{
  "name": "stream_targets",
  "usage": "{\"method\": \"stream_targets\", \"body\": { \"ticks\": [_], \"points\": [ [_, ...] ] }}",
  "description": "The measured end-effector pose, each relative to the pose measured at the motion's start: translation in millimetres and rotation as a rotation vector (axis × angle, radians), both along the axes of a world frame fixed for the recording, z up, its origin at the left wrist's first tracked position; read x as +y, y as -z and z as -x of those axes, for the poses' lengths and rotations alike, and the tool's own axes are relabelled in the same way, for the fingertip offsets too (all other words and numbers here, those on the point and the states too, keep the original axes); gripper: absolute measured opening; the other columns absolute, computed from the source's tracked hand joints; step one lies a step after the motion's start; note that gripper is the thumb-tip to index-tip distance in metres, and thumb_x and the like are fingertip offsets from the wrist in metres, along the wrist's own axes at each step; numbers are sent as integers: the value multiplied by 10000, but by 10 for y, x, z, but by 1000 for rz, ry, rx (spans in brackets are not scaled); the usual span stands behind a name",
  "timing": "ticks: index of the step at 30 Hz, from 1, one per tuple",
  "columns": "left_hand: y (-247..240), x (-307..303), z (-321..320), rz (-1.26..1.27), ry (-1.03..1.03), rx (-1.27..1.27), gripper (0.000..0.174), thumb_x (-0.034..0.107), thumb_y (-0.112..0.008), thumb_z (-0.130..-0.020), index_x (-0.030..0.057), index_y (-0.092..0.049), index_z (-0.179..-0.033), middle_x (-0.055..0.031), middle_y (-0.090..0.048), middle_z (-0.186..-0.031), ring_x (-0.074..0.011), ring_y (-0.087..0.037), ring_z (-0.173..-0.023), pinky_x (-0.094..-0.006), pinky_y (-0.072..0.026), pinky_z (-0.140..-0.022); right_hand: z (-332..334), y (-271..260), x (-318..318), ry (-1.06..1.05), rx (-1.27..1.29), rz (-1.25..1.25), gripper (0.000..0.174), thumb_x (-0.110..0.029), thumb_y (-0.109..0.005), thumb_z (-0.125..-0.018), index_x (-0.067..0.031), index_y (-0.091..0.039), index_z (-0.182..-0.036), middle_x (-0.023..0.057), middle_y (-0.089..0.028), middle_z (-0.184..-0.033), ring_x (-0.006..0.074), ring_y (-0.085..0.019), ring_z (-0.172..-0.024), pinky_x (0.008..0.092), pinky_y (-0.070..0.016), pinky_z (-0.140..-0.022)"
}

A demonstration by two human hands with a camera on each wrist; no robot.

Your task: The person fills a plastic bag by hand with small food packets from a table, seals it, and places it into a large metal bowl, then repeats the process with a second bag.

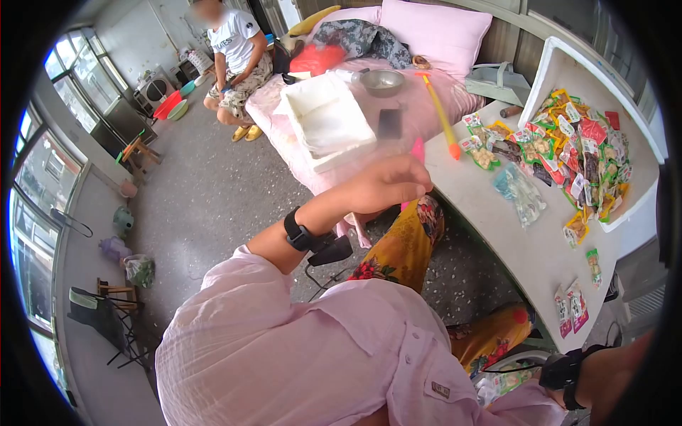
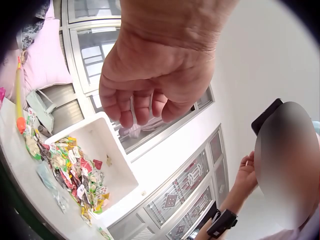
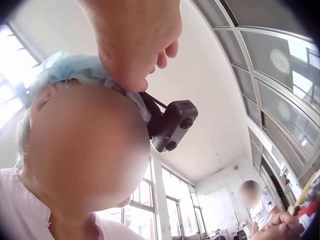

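My left hand (image 1: 383,184) hangs over my lap between the bed and the table, holding nothing. In the left wrist view its palm (image 2: 155,67) shows, with the fingers loosely curled. My right hand (image 2: 245,175) is raised beside my head, near the black head camera (image 2: 266,116). From the right wrist view, the right hand (image 3: 137,45) overlaps the edge of a light blue cap (image 3: 75,67), close to the head camera (image 3: 175,125). I cannot tell whether its fingertips grip something there. Nearest on the table (image 1: 490,234) lie two pink snack packets (image 1: 570,309) and a green one (image 1: 594,267).
A white foam box (image 1: 561,60) full of small snack packets (image 1: 575,149) lies tipped toward the table. Clear plastic bags (image 1: 522,195) and a yellow stick (image 1: 442,117) are beside it. On the pink bed stand another white box (image 1: 330,124) and a metal bowl (image 1: 382,83). A person (image 1: 238,53) sits there.
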State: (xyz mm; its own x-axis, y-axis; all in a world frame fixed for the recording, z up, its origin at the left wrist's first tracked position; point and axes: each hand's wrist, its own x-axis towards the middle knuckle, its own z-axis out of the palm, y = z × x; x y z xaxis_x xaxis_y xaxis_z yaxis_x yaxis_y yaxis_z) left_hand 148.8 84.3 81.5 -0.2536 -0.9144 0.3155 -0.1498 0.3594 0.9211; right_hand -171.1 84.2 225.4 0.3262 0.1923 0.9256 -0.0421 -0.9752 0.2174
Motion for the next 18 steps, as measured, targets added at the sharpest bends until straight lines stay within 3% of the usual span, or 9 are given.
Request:
{"method": "stream_targets", "body": {
  "ticks": [18],
  "points": [
    [-128,84,11,92,-12,-88,126,33,-491,-775,5,-500,-897,-66,-529,-910,-138,-481,-857,-263,-379,-763,5,88,87,-16,-21,-26,436,-339,-235,-850,-73,-270,-1194,75,-404,-1133,265,-361,-1045,380,-304,-878]
  ]
}}
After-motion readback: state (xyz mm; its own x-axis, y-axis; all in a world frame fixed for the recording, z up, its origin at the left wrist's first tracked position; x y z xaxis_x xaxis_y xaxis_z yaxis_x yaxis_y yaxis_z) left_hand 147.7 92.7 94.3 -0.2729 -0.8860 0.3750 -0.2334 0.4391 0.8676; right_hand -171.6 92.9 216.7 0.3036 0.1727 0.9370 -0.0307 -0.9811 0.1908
